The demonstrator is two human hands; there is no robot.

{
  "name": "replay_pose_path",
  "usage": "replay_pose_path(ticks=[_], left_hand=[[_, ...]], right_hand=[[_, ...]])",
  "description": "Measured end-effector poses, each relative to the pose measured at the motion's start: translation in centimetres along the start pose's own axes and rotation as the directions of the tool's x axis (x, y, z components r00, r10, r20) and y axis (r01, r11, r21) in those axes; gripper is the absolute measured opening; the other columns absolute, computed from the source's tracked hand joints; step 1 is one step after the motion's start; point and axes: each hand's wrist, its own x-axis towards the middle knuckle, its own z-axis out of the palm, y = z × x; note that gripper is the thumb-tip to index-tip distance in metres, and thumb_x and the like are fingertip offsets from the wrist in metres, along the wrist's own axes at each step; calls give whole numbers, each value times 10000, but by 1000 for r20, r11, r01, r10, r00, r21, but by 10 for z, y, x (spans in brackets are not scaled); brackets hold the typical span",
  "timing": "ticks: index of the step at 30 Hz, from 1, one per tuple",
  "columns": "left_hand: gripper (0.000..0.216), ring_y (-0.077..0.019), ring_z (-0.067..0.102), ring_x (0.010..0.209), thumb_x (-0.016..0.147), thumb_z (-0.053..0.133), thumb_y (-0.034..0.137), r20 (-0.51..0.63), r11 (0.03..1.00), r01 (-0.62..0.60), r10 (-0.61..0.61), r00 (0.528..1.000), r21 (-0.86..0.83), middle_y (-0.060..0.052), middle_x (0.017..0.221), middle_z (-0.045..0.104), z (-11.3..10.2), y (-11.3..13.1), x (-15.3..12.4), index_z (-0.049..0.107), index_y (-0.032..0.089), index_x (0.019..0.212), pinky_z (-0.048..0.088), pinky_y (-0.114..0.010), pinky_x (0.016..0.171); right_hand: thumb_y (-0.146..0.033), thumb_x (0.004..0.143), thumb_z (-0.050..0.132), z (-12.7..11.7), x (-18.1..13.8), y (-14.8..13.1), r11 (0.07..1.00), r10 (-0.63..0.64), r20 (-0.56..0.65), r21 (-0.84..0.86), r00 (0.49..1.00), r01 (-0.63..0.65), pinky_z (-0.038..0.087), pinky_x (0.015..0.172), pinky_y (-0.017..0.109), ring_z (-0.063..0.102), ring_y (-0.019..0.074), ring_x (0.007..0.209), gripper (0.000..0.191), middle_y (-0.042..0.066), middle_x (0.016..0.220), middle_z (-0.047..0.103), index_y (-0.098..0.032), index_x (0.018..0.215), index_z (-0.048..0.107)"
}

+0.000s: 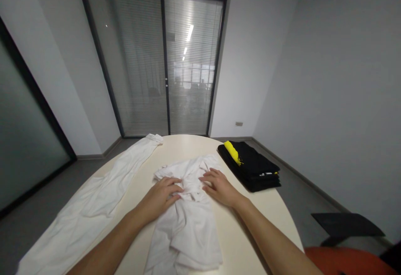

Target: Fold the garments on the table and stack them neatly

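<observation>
A white garment (196,229) lies bunched and creased in the middle of the table, its kind hard to make out. Across its upper left part rests my left hand (164,195), palm down with the fingers apart on the cloth. My right hand (219,186) touches the garment's right edge, fingers spread and slightly bent. Between the two hands the fabric is gathered into small folds. Neither hand visibly pinches the cloth.
Along the left side of the round table (184,141) stretches a second long white garment (103,195). A stack of folded black clothes (253,164) with a yellow patch sits at the right edge. An orange chair (344,260) with a black armrest (347,224) stands at lower right.
</observation>
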Motion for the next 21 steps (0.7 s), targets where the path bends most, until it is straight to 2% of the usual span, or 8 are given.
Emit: replay_pose_path(ticks=[4, 7, 9, 13, 15, 17, 19, 21], left_hand=[[231, -238, 613, 1114, 947, 492, 308, -77, 991, 89, -96, 992, -101, -73, 1147, 698, -1, -7, 2, 694, 244, 1038, 466, -382, 992], [260, -227, 663, 975, 939, 467, 375, -203, 949, 222, -268, 942, -222, -70, 1052, 714, -7, -21, 6, 656, 228, 1040, 506, -345, 892], [293, -225, 673, 925, 910, 480, 431, -320, 904, 280, -383, 866, -324, -73, 1015, 720, -13, -35, 7, 644, 212, 1015, 519, -331, 856], [322, -247, 676, 894, 809, 532, 437, -474, 821, 392, -563, 677, -415, -96, 971, 728, -24, -64, 7, 655, 180, 957, 522, -355, 851], [327, -251, 673, 870, 784, 530, 389, -499, 789, 444, -613, 613, -424, -107, 983, 725, -29, -72, 5, 660, 169, 988, 524, -362, 823], [349, -238, 659, 840, 789, 515, 358, -541, 789, 463, -614, 575, -404, -110, 1021, 712, -31, -71, 5, 654, 166, 1045, 524, -353, 787], [361, -217, 641, 814, 825, 512, 377, -564, 833, 424, -553, 613, -355, -98, 1042, 699, -31, -61, 5, 651, 173, 1088, 524, -330, 752], [363, -204, 638, 843, 874, 517, 407, -493, 907, 318, -418, 763, -277, -87, 1065, 689, -28, -45, 5, 662, 187, 1124, 528, -314, 763]], right_hand=[[-286, 907, 584, -2, 3, -7, 997, 48, 7, -59, 999, -47, 426, 913, 369, 594, 229, 956, 176, 75, 887, 677, -215, 948, 740], [-269, 908, 558, -7, 3, -4, 989, 118, -47, -82, 992, -122, 422, 863, 334, 601, 221, 918, 167, 75, 869, 682, -198, 894, 708], [-279, 922, 525, -12, 2, 3, 970, 219, -136, -80, 966, -231, 420, 827, 323, 611, 226, 923, 188, 92, 926, 694, -193, 925, 693], [-340, 958, 455, -21, 2, 16, 891, 450, -296, 87, 843, -446, 414, 717, 302, 632, 209, 778, 238, 69, 855, 702, -211, 1031, 642], [-369, 965, 437, -22, 2, 19, 872, 490, -331, 191, 806, -451, 419, 708, 299, 634, 201, 738, 255, 55, 824, 699, -214, 1048, 621], [-387, 968, 423, -18, 2, 19, 885, 458, -324, 255, 828, -390, 430, 719, 302, 636, 198, 748, 287, 61, 861, 696, -202, 1104, 596], [-392, 961, 429, -11, 3, 18, 906, 384, -272, 294, 882, -304, 438, 721, 300, 626, 191, 752, 355, 64, 906, 684, -186, 1230, 536], [-403, 935, 480, -2, 3, 16, 920, 329, -219, 292, 919, -260, 437, 704, 292, 599, 181, 723, 468, 45, 888, 659, -180, 1346, 459]])
